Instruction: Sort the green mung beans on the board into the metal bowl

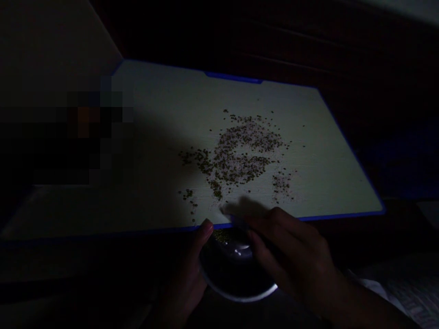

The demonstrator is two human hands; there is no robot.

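My left hand grips the rim of a shiny metal bowl, thumb uppermost. The bowl sits against the near edge of a white board with blue edging, and small green beans lie inside it. My right hand is closed above the bowl and the board's near edge. Its fingertips point at the board; what they hold, if anything, is too dark to make out. Beyond them, small green-brown beans mixed with pale grains are spread in a loose, curved heap.
A smaller patch of beans and pale grains lies right of the heap, with stray beans at its left. A pixelated dark patch hides the board's left part. The surroundings are very dark, with bluish cloth-like material at right.
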